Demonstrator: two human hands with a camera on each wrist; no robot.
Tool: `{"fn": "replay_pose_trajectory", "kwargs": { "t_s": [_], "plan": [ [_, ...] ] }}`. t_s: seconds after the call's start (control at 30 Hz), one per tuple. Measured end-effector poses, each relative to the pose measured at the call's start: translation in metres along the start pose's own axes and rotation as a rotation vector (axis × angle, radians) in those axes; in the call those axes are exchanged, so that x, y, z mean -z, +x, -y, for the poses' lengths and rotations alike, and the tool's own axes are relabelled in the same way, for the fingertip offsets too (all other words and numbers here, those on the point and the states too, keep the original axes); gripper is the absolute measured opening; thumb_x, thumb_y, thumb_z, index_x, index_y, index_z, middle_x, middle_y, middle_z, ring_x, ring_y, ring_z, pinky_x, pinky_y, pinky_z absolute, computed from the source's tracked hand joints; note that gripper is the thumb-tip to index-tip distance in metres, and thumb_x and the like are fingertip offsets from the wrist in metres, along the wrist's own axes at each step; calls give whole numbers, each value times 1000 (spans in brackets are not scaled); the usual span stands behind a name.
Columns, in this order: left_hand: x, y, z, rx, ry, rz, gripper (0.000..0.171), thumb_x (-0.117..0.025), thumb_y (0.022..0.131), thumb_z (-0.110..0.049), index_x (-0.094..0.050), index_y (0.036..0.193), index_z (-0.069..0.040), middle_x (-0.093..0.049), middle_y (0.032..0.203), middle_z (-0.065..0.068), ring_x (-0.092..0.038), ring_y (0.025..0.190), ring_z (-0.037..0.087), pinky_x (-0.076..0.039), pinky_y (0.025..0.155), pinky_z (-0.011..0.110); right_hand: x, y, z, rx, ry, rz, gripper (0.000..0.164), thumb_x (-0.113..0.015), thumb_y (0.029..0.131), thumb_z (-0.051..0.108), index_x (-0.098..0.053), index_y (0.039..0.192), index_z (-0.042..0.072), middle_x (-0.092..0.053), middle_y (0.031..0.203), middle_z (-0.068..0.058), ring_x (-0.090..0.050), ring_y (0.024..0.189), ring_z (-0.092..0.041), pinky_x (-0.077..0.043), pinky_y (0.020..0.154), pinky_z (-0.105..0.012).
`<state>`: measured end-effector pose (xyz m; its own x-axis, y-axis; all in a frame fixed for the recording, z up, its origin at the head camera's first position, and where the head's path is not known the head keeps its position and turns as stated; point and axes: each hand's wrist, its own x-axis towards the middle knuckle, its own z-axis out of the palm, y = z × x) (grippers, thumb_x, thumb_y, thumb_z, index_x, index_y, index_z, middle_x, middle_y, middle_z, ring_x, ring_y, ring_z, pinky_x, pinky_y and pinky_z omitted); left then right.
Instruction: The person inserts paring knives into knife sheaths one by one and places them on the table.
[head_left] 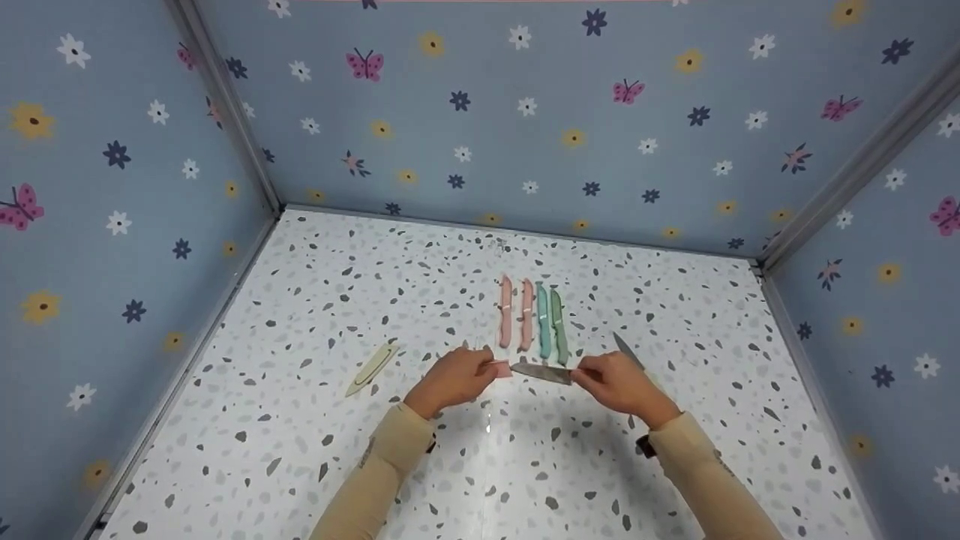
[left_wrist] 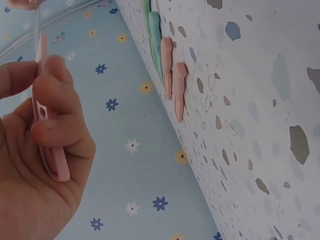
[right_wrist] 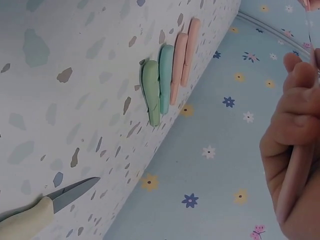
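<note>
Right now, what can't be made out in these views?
- Head: held knife, its pink handle mostly hidden by the right hand.
- Head: part of the pink piece, covered by the left hand.
- Right wrist: end of cream handle, cut off at lower left.
- Left wrist: right hand, cropped at top.

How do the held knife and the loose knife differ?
Colour: the held knife has a pink handle, the loose knife a cream one.
Pose: the held knife is in the right hand; the loose knife lies on the table.
Head view: the held knife points left, the loose knife diagonally up and left.
Both blades are bare and grey.
</note>
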<state>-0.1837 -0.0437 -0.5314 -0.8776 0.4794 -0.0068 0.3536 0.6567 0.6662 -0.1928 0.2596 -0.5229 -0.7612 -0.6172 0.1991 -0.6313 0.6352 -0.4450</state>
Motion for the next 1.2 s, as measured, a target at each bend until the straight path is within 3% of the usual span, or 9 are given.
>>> {"fn": "replay_pose_trajectory", "kwargs": {
  "t_s": [0.2,0.37,0.63,0.97,1.2],
  "plan": [
    [1,0,1,17,-18,1,31,-46,99,-31,-44,71,-17,-36,58,-5,-37,52,11,-33,54,29,0,0,1,7,-3,21,25,-57,96,32,-65,78,17,-48,61,14,-40,51,-1,-36,49,-23],
    [0,1,0,8,-10,11,30,-47,99,-31,-47,72,-17,-37,58,-5,-37,53,11,-34,55,28,0,0,-1,8,-1,24,25,-58,95,31,-62,74,20,-45,59,15,-37,49,0,-34,48,-22],
    [-2,2,-1,-16,6,19,31,-45,99,-29,-46,70,-17,-36,57,-5,-36,52,10,-36,59,30,0,1,1,26,-6,45,24,-59,94,28,-69,78,13,-52,63,14,-44,52,-1,-39,51,-23],
    [-5,3,-4,-12,13,39,27,-47,97,-27,-46,72,-17,-33,58,-5,-33,53,9,-30,53,27,-2,4,1,60,-29,51,15,-63,91,21,-70,80,16,-54,64,15,-44,53,1,-40,50,-21],
    [-8,2,-7,-14,-25,60,31,-46,98,-26,-43,69,-17,-32,56,-5,-29,49,10,-29,51,27,-3,4,2,65,-5,68,19,-63,92,23,-70,77,13,-51,61,15,-42,50,1,-38,48,-21]
  ]
}}
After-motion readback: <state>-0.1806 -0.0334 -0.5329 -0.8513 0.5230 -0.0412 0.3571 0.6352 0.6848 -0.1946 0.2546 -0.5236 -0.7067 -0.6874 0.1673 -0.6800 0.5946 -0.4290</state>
